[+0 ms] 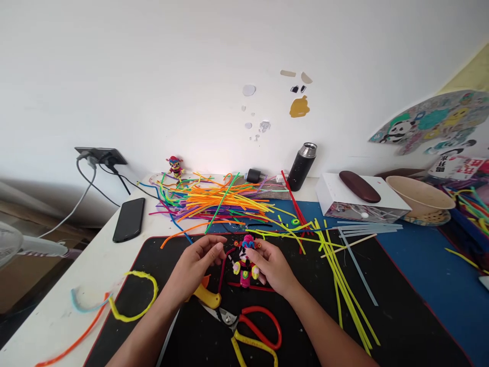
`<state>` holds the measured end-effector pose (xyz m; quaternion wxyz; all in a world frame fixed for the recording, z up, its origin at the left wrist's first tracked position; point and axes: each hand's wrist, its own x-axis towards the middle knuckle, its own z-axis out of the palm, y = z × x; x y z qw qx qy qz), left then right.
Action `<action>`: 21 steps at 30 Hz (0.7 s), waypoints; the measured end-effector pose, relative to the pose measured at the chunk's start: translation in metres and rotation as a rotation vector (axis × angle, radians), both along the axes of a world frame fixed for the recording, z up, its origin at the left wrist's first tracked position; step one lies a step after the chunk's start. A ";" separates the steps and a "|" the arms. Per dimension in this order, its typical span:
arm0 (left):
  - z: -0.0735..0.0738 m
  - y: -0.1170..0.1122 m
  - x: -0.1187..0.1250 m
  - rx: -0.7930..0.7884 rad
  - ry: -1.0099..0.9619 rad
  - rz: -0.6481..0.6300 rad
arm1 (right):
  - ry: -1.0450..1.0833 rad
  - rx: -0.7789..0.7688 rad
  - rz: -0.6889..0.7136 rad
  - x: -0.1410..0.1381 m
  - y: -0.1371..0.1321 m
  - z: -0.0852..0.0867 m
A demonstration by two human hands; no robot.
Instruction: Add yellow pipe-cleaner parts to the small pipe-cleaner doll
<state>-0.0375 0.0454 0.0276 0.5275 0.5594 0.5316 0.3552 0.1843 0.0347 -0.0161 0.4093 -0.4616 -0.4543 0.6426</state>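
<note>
My right hand [272,265] is closed round a small colourful pipe-cleaner figure [245,262] with a blue and pink head, held upright over the black mat [401,316]. My left hand [198,262] pinches a dark red pipe cleaner [222,267] that bends down beside the figure. Both hands sit near the mat's far edge. A large heap of coloured pipe cleaners [217,201] lies just beyond them.
Red and yellow scissors [252,329] and a yellow-handled tool [206,295] lie on the mat near my wrists. Yellow-green pipe cleaners [344,285] spread to the right. A black phone [129,219], a black flask [301,165], a white box [359,201], a bowl [420,199] and a second small figure [174,166] stand farther back.
</note>
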 end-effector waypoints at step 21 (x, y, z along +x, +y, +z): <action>0.000 -0.002 0.014 -0.019 -0.008 -0.037 | -0.009 0.025 0.030 -0.001 -0.003 0.003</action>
